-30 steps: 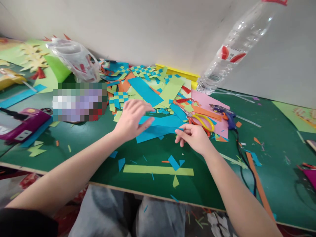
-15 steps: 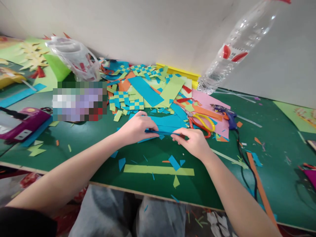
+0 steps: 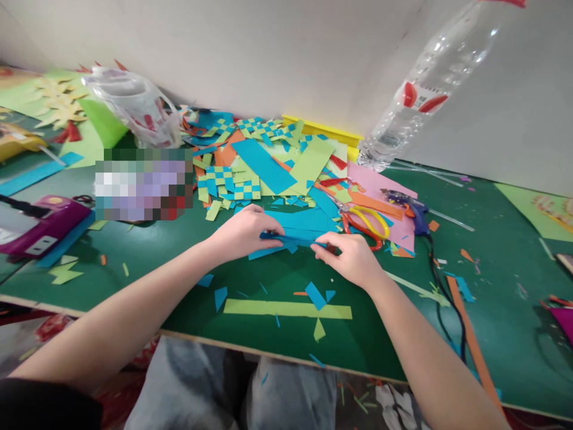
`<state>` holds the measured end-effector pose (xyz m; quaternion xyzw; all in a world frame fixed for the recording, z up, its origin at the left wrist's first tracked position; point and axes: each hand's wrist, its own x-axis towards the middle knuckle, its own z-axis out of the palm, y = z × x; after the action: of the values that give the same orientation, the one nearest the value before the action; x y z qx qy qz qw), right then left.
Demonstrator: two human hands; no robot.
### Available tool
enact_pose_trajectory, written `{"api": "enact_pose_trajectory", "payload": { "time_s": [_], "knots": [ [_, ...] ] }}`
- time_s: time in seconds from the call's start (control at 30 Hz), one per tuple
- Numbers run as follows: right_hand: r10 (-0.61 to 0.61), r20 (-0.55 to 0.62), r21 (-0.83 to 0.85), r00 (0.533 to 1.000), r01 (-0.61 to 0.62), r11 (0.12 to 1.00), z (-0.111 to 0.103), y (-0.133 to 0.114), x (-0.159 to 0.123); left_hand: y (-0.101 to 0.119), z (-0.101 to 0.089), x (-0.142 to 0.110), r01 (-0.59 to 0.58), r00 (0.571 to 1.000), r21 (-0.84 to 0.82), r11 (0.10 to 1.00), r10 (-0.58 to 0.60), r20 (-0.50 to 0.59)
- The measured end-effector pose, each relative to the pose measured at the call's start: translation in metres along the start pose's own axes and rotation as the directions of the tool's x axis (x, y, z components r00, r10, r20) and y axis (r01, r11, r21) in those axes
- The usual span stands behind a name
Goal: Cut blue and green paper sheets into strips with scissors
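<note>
A narrow blue paper strip (image 3: 298,240) is stretched between my two hands, just above the table. My left hand (image 3: 248,233) pinches its left end between thumb and fingers. At the other end, my right hand (image 3: 347,254) grips it the same way. More blue paper (image 3: 299,218) lies flat right behind the strip. Nearer to me rests a long light-green paper strip (image 3: 286,309), with small blue scraps around it. Scissors with yellow and orange handles (image 3: 367,222) lie beyond my right hand.
A pile of cut and woven blue-green paper (image 3: 268,161) covers the back. A plastic bottle (image 3: 421,95) stands at the wall. On the right is a blue glue gun (image 3: 416,218) with a black cord. A purple power strip (image 3: 49,224) and plastic bag (image 3: 138,107) are left.
The blue strip has tilted slightly between my hands, showing more of its flat face. Both hands keep their grip and have barely shifted.
</note>
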<state>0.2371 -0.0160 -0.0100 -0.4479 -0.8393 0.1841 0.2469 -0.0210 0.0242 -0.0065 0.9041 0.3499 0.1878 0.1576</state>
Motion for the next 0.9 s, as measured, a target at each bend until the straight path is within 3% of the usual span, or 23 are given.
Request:
{"api": "enact_pose_trajectory", "payload": {
  "time_s": [0.4, 0.6, 0.9],
  "knots": [
    [0.036, 0.048, 0.023, 0.998, -0.037, 0.999, -0.001, 0.002, 0.000, 0.003, -0.006, 0.000, 0.104, 0.994, -0.026, 0.994, -0.104, 0.019],
    [0.033, 0.053, 0.033, 0.998, -0.035, 0.999, -0.003, 0.000, 0.000, 0.002, -0.003, -0.002, 0.013, 1.000, -0.032, 0.999, -0.012, 0.011],
    [-0.091, 0.010, 0.049, 0.996, 0.090, 0.995, 0.003, -0.009, -0.001, 0.014, 0.002, -0.002, -0.055, 0.998, -0.062, 0.997, 0.055, 0.001]
  ]
}}
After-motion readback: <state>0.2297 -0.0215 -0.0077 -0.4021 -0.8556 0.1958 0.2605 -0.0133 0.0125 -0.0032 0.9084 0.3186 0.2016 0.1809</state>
